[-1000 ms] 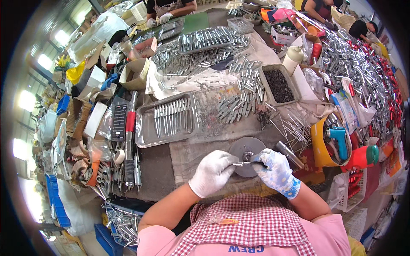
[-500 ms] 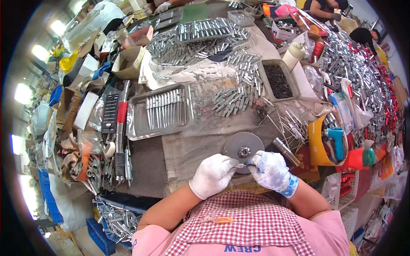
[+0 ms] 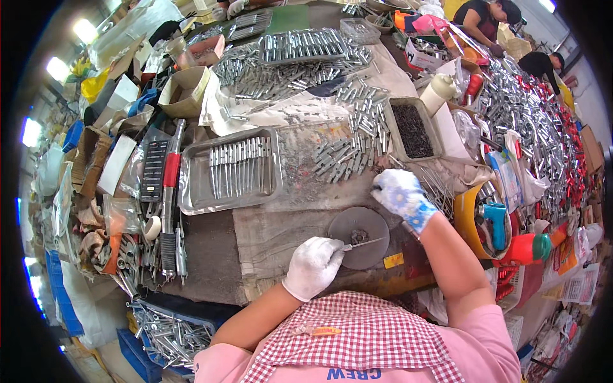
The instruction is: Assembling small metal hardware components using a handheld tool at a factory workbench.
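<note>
My left hand, in a white glove, pinches a thin metal rod whose free end points right. The rod lies across or just above a round grey disc with a dark hub; contact cannot be made out. My right hand, in a white glove with blue patterning, is reached forward with fingers curled in. It is close to a pile of short silver metal tubes; anything within its fingers is hidden. Left of them, a metal tray holds a row of slim metal pieces.
A bin of dark small parts and a cream bottle stand beyond my right hand. Thin rods and a yellow holder with a teal-handled tool are at right. Tools line the left. Other people work at far right.
My right hand has left my left hand and the disc, moving forward toward the tube pile. My left hand keeps hold of the rod, now plainly visible. A yellow patch beside the disc is uncovered.
</note>
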Demonstrator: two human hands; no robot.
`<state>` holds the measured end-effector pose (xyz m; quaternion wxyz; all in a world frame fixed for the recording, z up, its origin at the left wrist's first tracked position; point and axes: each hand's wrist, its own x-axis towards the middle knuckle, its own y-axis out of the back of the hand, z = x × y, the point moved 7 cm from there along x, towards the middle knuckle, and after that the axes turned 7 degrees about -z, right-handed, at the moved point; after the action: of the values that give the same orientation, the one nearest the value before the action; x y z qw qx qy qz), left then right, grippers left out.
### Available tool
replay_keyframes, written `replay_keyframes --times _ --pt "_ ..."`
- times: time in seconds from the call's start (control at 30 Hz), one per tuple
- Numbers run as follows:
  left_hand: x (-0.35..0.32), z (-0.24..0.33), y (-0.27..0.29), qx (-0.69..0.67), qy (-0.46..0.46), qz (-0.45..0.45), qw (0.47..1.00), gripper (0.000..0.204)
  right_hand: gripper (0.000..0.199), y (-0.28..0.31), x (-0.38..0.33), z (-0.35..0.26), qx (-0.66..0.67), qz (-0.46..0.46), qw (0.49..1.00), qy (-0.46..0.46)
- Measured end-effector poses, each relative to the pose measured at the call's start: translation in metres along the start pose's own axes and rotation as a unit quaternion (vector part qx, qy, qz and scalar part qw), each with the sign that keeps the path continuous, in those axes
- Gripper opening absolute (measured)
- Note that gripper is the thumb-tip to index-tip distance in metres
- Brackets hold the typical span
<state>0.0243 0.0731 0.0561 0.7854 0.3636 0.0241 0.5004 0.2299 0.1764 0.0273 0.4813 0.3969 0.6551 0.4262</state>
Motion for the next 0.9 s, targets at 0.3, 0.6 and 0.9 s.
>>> replay_keyframes --times 0.3,0.6,0.9 --pt "-0.008 0.005 -0.015 0.066 -0.032 0.001 0.997 0.018 0.013 0.017 -0.037 -0.025 0.15 0.158 0.976 0.022" --pt "-0.008 0.003 -0.03 0.103 -0.022 -0.019 0.994 0.019 0.028 -0.032 -0.122 -0.053 0.374 0.144 0.895 0.194" --pt "-0.009 0.001 -0.032 0.102 -0.011 -0.034 0.994 0.021 0.02 -0.033 -0.115 -0.073 0.132 0.176 0.955 0.198"
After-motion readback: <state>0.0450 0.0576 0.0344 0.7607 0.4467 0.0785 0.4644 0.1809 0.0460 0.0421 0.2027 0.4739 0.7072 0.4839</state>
